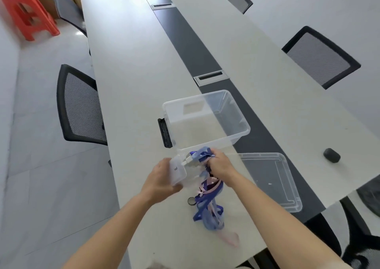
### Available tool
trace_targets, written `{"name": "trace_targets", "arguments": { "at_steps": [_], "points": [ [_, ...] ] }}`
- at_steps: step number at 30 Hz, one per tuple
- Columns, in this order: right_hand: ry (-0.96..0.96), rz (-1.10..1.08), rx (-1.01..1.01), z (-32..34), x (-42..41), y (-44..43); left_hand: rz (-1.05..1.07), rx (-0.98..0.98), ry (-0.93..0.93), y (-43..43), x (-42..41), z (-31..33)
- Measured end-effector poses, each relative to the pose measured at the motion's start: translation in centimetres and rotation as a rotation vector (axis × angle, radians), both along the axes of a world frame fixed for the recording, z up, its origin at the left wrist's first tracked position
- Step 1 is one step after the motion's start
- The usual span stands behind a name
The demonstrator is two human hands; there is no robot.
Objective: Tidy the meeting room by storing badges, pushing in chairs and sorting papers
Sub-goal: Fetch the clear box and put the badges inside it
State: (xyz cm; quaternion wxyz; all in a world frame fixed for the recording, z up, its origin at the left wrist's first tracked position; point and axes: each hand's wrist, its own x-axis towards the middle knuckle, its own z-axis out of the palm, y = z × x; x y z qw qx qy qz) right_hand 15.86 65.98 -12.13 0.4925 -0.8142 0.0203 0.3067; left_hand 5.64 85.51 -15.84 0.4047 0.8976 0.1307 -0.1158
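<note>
A clear plastic bin (244, 124) with a black handle stands open on the long white table (133, 83). Just in front of it, my left hand (162, 181) holds a white badge holder (177, 171). My right hand (221, 163) grips a bundle of blue and pink lanyards (207, 209) near its top. The straps hang down and trail onto the table. A small black ring (191, 201) lies beside them.
The bin's clear lid (271, 178) lies flat to the right. A small dark object (331, 155) sits on the far side of the table. Black mesh chairs (80, 106) stand at both table sides. An orange stool (27, 11) is at the far left.
</note>
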Motion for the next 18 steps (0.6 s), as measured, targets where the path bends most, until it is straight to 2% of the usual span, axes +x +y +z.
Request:
{"name": "trace_targets", "arguments": {
  "at_steps": [4, 10, 14, 18],
  "points": [
    [-0.114, -0.048, 0.194, 6.0, 3.2, -0.5, 0.004, -0.02, -0.204, 0.1, 4.0, 4.9],
    [-0.368, -0.124, 0.294, 14.2, 7.3, -0.9, 0.014, -0.017, -0.466, -0.9, 8.9, 12.3],
    [-0.454, -0.146, 0.507, 20.0, 9.5, -0.2, 0.062, -0.015, -0.646, -1.6, 11.7, 16.3],
    [-0.533, -0.127, 0.595, 23.5, 11.5, 0.7, 0.141, -0.026, -0.827, -2.2, 14.0, 18.5]
  ]
}}
